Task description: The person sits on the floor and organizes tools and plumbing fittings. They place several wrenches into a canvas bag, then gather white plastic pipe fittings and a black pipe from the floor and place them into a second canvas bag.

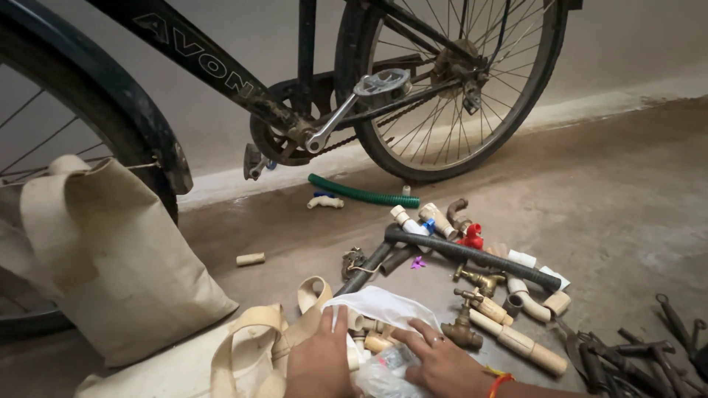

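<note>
My left hand (pixel 318 361) presses on a clear plastic bag (pixel 372 306) of small cream pipe fittings at the bottom centre, fingers spread over its left edge. On the bag's right side rests my right hand (pixel 442 361), fingers apart, a ring on one finger and an orange thread at the wrist. Just beyond the right fingertips stands a brass tap (pixel 462 330). The bag lies on a beige cloth bag with looped handles (pixel 258 339).
A black bicycle (pixel 310 96) leans by the wall behind. A second beige cloth bag (pixel 110 258) stands at the left. Black pipes (pixel 472 254), cream pipe pieces, brass taps, a red valve (pixel 472 237) and a green hose (pixel 361 193) litter the floor. Dark pliers (pixel 627 354) lie at lower right.
</note>
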